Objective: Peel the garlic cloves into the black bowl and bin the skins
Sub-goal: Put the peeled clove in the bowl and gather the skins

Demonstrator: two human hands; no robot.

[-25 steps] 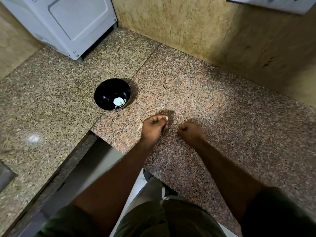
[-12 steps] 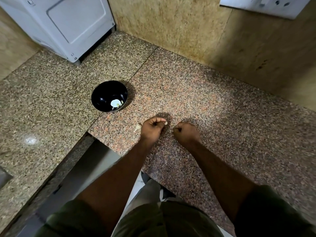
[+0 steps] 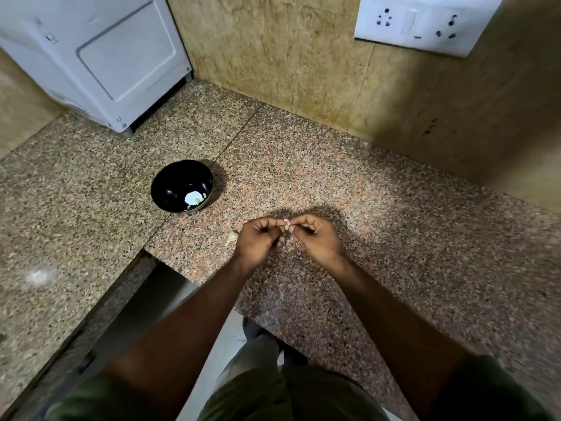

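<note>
Above the granite counter (image 3: 379, 214), my left hand (image 3: 258, 238) and my right hand (image 3: 315, 238) meet, fingertips pinched together on one small pale garlic clove (image 3: 287, 223). The clove is mostly hidden by the fingers. A black bowl (image 3: 170, 189) stands on the counter up and to the left of my hands, with a peeled white clove (image 3: 192, 198) and small bits at its bottom. Another pale garlic piece (image 3: 232, 237) lies on the counter just left of my left hand.
A white appliance (image 3: 100, 62) stands at the back left corner. A white socket plate (image 3: 425, 22) is on the tiled wall at the upper right. The counter's front edge (image 3: 170, 262) drops off just below my left hand; floor and my legs show beneath.
Both hands have lifted from resting on the counter and come together; the right hand now pinches the clove that the left hand held alone.
</note>
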